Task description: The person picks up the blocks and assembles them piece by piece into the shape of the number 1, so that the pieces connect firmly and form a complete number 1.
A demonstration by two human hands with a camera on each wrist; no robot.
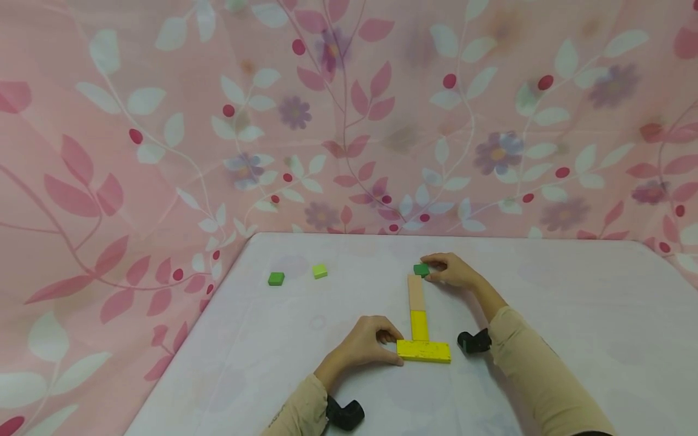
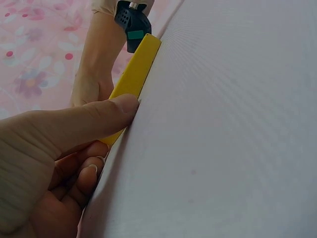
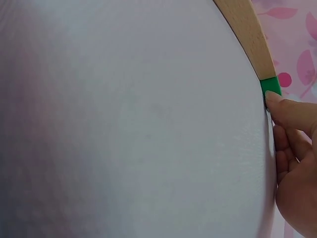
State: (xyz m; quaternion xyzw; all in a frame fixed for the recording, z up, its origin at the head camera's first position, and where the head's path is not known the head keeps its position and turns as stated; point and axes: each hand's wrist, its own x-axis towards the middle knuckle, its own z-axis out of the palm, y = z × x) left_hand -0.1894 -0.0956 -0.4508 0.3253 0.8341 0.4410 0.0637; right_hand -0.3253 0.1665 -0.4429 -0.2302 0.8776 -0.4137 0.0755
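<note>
On the table, a long yellow block (image 1: 423,351) lies crosswise nearest the person. From its far side a shorter yellow block (image 1: 419,326) and a plain wooden block (image 1: 416,293) run away in a line. At the far end of that line is a dark green block (image 1: 420,270), pinched by the right hand (image 1: 455,271); in the right wrist view the thumb presses on the green block (image 3: 270,86), which meets the wooden block's end. The left hand (image 1: 366,345) grips the left end of the long yellow block, thumb on its near side.
Two loose blocks lie at the far left of the table (image 1: 245,327): a green block (image 1: 276,278) and a lime-green block (image 1: 320,271). A flowered pink cloth (image 1: 382,121) hangs behind the table. Black wrist cameras (image 1: 346,414) stick out from both sleeves.
</note>
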